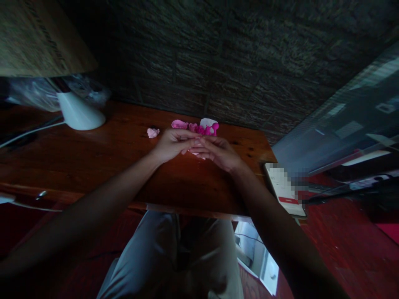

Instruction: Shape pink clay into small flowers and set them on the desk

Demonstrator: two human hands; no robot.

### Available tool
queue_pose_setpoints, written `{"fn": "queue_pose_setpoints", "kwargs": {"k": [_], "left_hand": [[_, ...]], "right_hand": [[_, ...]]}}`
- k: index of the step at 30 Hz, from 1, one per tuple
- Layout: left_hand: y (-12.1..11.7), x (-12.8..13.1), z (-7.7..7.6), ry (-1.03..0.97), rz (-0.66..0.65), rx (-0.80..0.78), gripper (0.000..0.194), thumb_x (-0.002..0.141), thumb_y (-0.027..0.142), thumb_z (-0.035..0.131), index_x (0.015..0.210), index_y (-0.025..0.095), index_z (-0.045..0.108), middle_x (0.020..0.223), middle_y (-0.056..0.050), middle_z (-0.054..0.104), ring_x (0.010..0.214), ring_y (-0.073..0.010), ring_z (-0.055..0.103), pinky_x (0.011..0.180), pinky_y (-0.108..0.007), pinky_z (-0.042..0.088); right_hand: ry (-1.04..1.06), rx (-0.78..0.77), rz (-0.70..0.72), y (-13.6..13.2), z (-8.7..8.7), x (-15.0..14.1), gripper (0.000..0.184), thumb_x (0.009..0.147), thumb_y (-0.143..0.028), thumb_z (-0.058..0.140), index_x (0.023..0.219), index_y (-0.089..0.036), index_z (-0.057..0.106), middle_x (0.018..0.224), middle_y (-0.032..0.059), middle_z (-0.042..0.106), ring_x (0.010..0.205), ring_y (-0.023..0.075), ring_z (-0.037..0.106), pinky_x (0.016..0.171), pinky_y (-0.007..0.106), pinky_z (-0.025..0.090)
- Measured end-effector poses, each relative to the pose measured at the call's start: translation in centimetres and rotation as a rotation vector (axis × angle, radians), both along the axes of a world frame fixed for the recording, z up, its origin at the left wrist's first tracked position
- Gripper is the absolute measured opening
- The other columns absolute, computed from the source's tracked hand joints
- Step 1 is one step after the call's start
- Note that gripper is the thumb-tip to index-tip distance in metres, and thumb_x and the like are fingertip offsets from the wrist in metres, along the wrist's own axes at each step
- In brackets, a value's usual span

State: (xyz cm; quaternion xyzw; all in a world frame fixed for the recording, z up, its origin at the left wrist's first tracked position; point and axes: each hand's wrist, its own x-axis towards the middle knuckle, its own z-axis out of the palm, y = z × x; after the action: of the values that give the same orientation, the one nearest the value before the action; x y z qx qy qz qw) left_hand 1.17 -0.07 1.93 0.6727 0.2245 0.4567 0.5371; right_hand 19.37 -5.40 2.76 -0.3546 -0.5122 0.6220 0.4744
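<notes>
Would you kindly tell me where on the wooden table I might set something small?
The wooden table looks bare between the lamp base and the pale pink lump, and between the forearms. It is crowded around the left hand and right hand, with pink pieces just behind.

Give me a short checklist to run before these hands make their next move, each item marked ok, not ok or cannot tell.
1. Pale pink piece in hand: ok; it shows between the fingers of the left hand and right hand.
2. Its full shape visible: cannot tell; fingers cover most of it.
3. Light pink lump clear of the fingers: ok; it lies apart, beyond the left wrist.
4. Bright pink pieces fully in view: not ok; the hands partly hide them.
5. Lamp base away from the hands: ok; it stands well to the left.
6. Lighting: not ok; the picture is dim.
</notes>
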Motion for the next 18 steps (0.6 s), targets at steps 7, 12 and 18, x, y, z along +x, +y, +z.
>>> {"fn": "queue_pose_setpoints", "kwargs": {"k": [7, 12, 18], "left_hand": [[-0.6, 0.2, 0.4, 0.091, -0.005, 0.022, 0.033, 0.071, 0.042, 0.089, 0.09, 0.016, 0.083, 0.065, -0.004, 0.075, 0.038, -0.0057, 0.052, 0.035, -0.017, 0.036], [-0.5, 0.1, 0.1, 0.1, -0.069, 0.013, 0.036, 0.075, 0.038, 0.085, 0.105, 0.019, 0.082, 0.07, -0.003, 0.077, 0.038, -0.0055, 0.053, 0.036, -0.017, 0.042], [-0.6, 0.1, 0.1, 0.108, -0.15, 0.021, 0.053, 0.073, 0.027, 0.085, 0.124, 0.018, 0.075, 0.085, -0.005, 0.081, 0.043, -0.0069, 0.059, 0.04, -0.017, 0.047]], "right_hand": [[0.101, -0.186, 0.035, 0.2, -0.4, 1.0, 0.033, 0.07, -0.044, 0.09, 0.093, -0.024, 0.077, 0.098, 0.0023, 0.081, 0.102, 0.0196, 0.075, 0.096, 0.037, 0.06], [0.096, -0.126, -0.004, 0.4, -0.7, 0.9, 0.029, 0.069, -0.031, 0.091, 0.095, -0.025, 0.078, 0.095, 0.0, 0.081, 0.094, 0.0152, 0.074, 0.099, 0.035, 0.059], [0.106, -0.121, -0.077, 0.8, -1.1, 0.9, 0.027, 0.064, -0.03, 0.093, 0.086, -0.025, 0.079, 0.088, -0.0012, 0.08, 0.083, 0.0145, 0.072, 0.085, 0.031, 0.061]]}}
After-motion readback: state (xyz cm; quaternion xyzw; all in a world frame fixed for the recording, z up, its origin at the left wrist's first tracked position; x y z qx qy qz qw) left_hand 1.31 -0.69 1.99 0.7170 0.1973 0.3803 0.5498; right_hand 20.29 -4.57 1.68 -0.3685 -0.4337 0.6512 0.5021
